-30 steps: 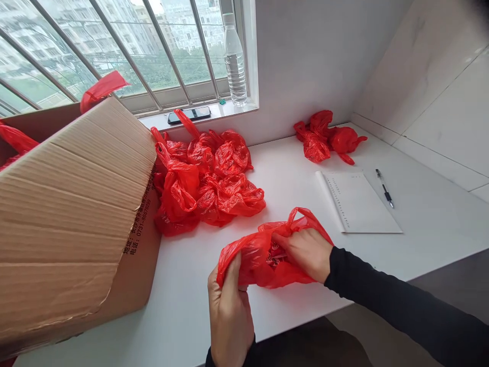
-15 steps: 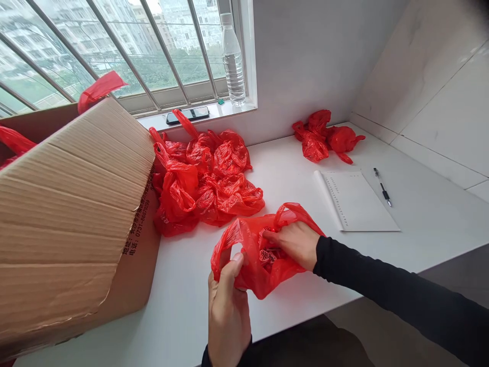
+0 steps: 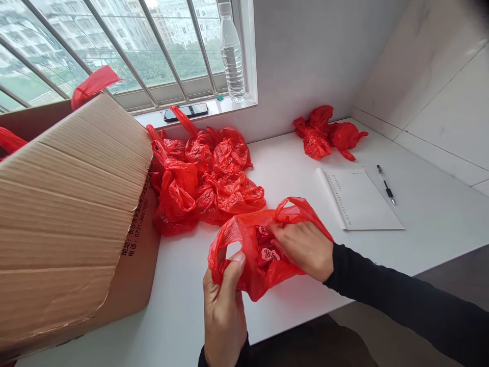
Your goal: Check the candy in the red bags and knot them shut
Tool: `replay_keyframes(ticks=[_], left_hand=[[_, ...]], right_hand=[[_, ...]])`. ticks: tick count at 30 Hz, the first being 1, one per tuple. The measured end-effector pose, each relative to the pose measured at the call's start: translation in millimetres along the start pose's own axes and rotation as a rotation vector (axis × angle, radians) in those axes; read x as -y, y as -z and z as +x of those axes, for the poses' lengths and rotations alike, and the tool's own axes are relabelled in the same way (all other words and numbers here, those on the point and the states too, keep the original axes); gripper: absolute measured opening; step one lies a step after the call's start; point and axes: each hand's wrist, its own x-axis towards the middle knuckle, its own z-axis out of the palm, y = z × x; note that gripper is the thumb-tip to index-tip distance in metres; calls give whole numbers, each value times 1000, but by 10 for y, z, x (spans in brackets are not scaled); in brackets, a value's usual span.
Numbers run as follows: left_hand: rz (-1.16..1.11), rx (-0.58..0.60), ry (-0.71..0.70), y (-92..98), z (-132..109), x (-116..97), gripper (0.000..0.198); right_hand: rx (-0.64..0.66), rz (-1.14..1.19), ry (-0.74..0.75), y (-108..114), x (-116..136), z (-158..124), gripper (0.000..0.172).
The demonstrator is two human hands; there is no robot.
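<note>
We're gripping one red plastic bag (image 3: 250, 278), left hand (image 3: 224, 308), mouth up, long axis left-right; right hand (image 3: 303, 250) inside, grip unclear; two packets (image 3: 269, 254) showing.

some fingers of the right hand (image 3: 305, 250) were hidden in the open red plastic bag (image 3: 255, 280), whose folds also covered part of the printed packets (image 3: 268, 254). most fingers of the left hand (image 3: 224, 303) were hidden behind its palm. the left edge cut off the cardboard box (image 3: 130, 288), and its flap (image 3: 69, 204) hid most of the inside. writing on the notepad (image 3: 367, 201) was too small to read. a dark blur (image 3: 482, 9) filled the upper right corner.
</note>
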Motion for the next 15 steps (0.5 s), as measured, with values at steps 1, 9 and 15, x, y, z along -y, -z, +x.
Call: replay_keyframes(ticks=[1,9,15], left_hand=[[-1,-12,5,3,1,0,25],[55,22,52,76,-5,89,40],[59,77,-103,145,43,77,25]], right_hand=[[22,13,35,-27,11,-14,21],[60,68,104,-175,63,-48,15],[94,30,13,-10,42,-132,15]])
